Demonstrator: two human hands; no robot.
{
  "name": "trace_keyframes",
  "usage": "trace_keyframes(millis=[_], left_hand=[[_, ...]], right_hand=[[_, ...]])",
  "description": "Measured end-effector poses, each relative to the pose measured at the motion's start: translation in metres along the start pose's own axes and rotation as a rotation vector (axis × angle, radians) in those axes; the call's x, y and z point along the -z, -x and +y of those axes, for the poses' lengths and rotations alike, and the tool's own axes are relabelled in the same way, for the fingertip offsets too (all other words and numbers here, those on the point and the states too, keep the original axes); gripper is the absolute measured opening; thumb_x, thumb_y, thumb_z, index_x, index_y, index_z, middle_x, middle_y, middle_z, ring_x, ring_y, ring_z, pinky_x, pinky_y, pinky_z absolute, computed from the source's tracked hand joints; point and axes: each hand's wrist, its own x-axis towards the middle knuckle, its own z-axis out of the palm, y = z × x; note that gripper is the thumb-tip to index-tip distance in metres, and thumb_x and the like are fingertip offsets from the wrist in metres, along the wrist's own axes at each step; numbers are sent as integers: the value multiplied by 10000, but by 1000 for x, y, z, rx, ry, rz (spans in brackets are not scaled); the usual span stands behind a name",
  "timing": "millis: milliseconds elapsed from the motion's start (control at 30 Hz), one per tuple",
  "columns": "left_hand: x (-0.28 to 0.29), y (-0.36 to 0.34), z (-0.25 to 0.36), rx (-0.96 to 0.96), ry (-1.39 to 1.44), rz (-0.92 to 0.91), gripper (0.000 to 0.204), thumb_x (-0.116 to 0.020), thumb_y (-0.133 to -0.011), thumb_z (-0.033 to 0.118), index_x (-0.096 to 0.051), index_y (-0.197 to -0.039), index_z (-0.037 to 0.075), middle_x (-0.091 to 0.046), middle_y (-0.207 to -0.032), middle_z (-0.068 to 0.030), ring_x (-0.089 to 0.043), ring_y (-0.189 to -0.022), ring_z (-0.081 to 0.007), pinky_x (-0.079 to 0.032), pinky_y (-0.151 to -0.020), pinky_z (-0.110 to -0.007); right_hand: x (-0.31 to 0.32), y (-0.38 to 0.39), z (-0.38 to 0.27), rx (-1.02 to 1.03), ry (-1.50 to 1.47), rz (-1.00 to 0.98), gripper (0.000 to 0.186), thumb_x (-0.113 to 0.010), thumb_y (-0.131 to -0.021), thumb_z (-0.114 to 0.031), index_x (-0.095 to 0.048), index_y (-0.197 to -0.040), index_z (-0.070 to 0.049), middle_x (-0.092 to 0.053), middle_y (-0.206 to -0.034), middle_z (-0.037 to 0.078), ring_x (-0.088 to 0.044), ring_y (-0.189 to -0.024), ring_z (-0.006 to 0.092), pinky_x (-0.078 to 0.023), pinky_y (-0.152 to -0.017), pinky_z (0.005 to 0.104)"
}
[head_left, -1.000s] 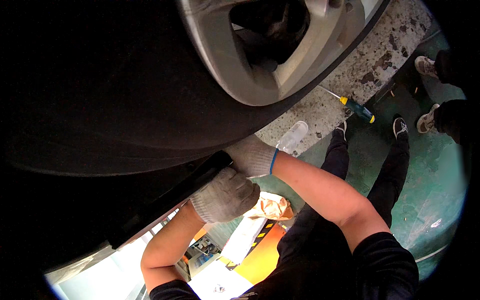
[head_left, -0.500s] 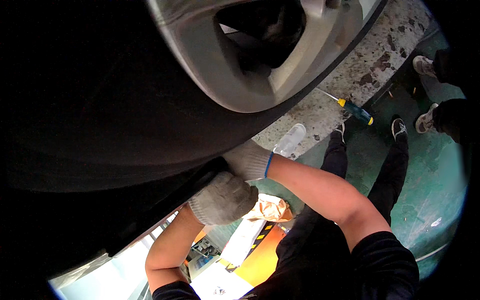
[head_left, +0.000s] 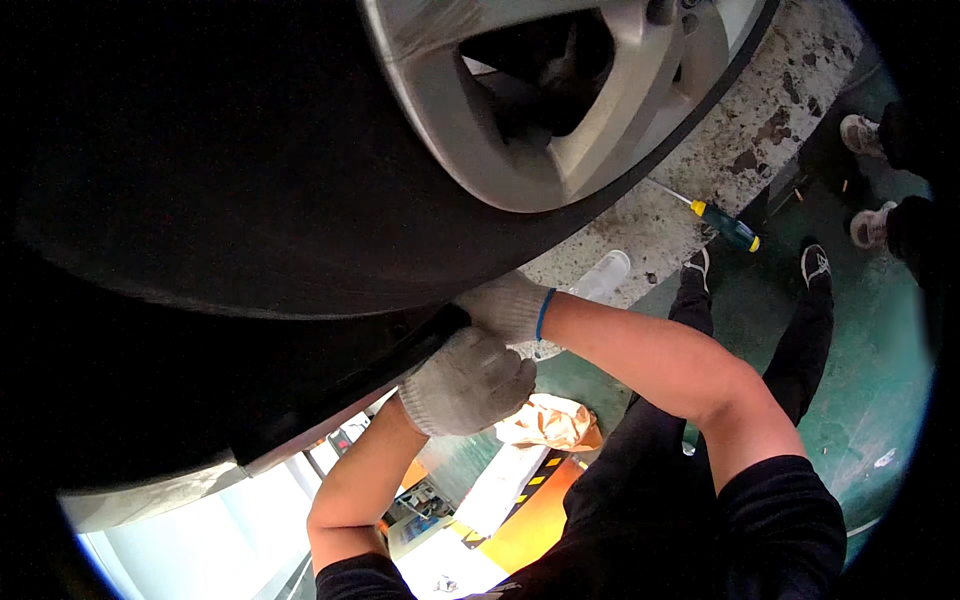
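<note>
Head view: I logged the dark trim strip [head_left: 385, 366] on the near side of the tyre [head_left: 330, 240], its long axis running near left to far right. From the fingers it lay leftward. The gloved left hand [head_left: 470, 382] was closer, against its far end; the right hand [head_left: 508, 307] sat beyond. Fingertips were hidden; clenched or released, I couldn't tell.

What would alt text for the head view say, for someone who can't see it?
Gloved left hand and right hand sit close together at a black edge near a silver-spoked wheel, fingertips hidden. To the right lie a screwdriver and clear container at a stained ledge.
</note>
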Motion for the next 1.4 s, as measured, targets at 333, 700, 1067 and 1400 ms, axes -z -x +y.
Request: trace_keyframes(millis=[333, 700, 1067, 1400], left_hand=[[70, 20, 27, 204, -12, -28, 216, -796, -663, 215, -732, -837, 105, -764, -1021, -86, -763, -916, -270, -599, -732, -417], [90, 39, 39, 338, -127, -96, 213, -790, -661, 244, -734, -839, 143, -782, -1043, -79, -772, -968, -269, -621, -808, -423], [93, 17, 22, 324, -137, -121, 232, -786, -681, 272, -732, -871, 150, -775, -1048, -74, -760, -953, -273, -608, -818, -428], [111, 12, 47, 459, -31, -174, 255, -776, -769, 284, -743, -971, 131, -756, -1063, -85, -736, -948, -313, -597, -817, -450]], right_hand=[[21, -18, -60, -144, -220, -53, 679, -855, -815, -464, -722, -1331, -44, -692, -1385, 284, -652, -1311, 459, -498, -1140, 525], [66, -43, -94, -124, -247, -310, 570, -820, -866, -497, -796, -1183, -24, -778, -1163, 261, -759, -1113, 417, -587, -1000, 498], [52, -50, -87, -132, -258, -400, 609, -791, -854, -453, -768, -1267, -6, -767, -1183, 291, -746, -1142, 436, -566, -1040, 513], [33, -35, -75, -135, -231, -149, 686, -737, -874, -660, -789, -1172, -44, -776, -1128, 286, -748, -1066, 466, -586, -943, 543]])
